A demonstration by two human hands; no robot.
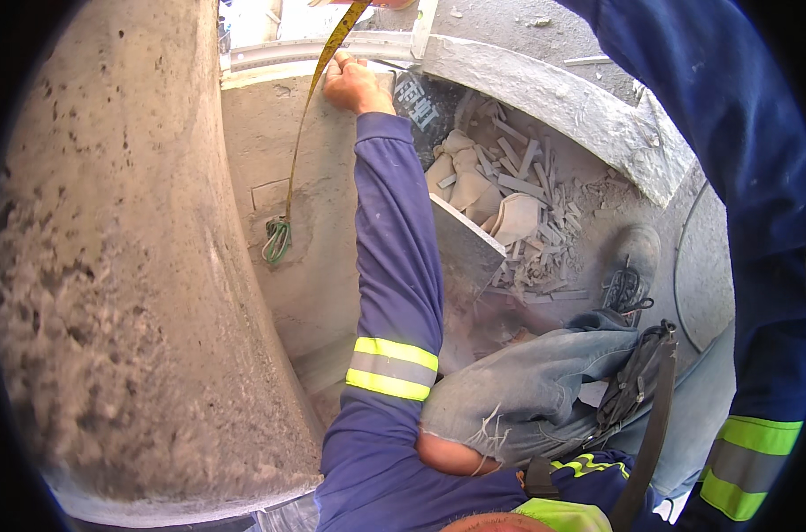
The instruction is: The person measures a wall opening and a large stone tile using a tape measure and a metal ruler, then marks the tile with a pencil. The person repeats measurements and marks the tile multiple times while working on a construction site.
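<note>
One long yellow tape slants down-left past the left hand, whose fingers curl, whether gripping I cannot tell.

yellow strip | dark-marked | slanting, left of centre | looped green cord at lower end

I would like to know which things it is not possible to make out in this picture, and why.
In the head view:
- Left hand: its curled fingers hide whether it grips anything.
- Right hand: the right sleeve runs out at the top edge; whether the skin there belongs to it is unclear.
- Yellow tape: upper end cut off by the top edge.
- Reddish patch beside the jeans: too blurred to identify.
</note>
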